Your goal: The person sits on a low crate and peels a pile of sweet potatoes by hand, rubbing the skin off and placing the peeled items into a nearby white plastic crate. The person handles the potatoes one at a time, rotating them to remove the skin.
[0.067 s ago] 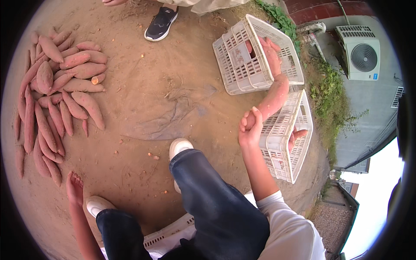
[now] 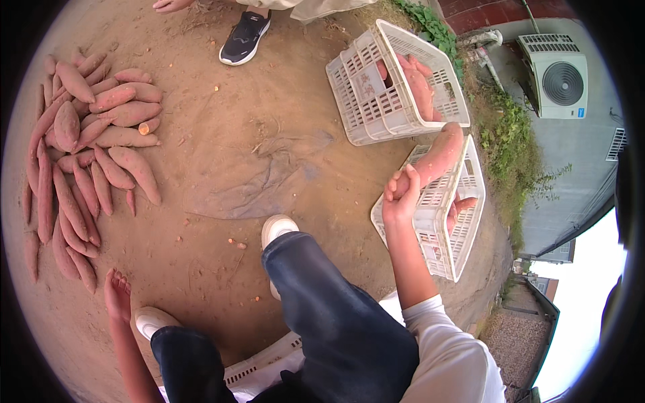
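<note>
My right hand point(image 2: 404, 195) is wrapped round the lower end of a large pink-skinned sweet potato point(image 2: 440, 156). The tuber points up and to the right, in front of the nearer white slatted crate point(image 2: 434, 236), which has a few sweet potatoes point(image 2: 458, 211) inside. Empty, my left hand point(image 2: 117, 295) hangs at the lower left with its fingers loosely apart. It is just below the big pile of sweet potatoes point(image 2: 66, 127) on the ground, without touching it.
Another white crate point(image 2: 368, 94) holding sweet potatoes stands beyond the first. Top centre, another person's dark shoe point(image 2: 244, 39) and hand point(image 2: 173, 5) show. A dirty grey cloth point(image 2: 262, 181) lies mid-ground. An air-conditioner unit point(image 2: 562, 80) hangs on the wall at right.
My right hand has moved a little to the right with the sweet potato, bringing it further over the nearer crate. My left hand has hardly moved.
</note>
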Available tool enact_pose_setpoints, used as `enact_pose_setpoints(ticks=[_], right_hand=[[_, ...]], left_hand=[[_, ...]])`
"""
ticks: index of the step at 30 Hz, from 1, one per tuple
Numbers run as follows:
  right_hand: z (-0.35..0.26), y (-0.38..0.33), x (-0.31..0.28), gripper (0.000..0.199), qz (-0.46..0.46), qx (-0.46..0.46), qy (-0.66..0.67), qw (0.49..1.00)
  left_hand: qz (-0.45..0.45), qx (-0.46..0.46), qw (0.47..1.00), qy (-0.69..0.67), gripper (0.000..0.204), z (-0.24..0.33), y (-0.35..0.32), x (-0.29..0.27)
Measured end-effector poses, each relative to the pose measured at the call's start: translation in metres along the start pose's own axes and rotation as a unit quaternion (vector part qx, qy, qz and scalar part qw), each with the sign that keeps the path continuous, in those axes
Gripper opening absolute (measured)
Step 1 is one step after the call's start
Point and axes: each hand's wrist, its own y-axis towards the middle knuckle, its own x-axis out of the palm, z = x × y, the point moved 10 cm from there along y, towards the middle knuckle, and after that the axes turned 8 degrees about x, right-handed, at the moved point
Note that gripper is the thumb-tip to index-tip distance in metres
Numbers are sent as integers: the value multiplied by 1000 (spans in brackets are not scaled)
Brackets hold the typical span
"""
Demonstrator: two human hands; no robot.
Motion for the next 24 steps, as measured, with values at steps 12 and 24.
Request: enact_pose_setpoints(ticks=[12, 24], right_hand=[[-214, -8, -247, 46, 653, -235, -517, 502], [50, -70, 148, 27, -273, -523, -644, 487]], left_hand=[[-19, -27, 995, 94, 13, -16, -2, 45], [-35, 12, 993, 109, 12, 0, -7, 62]])
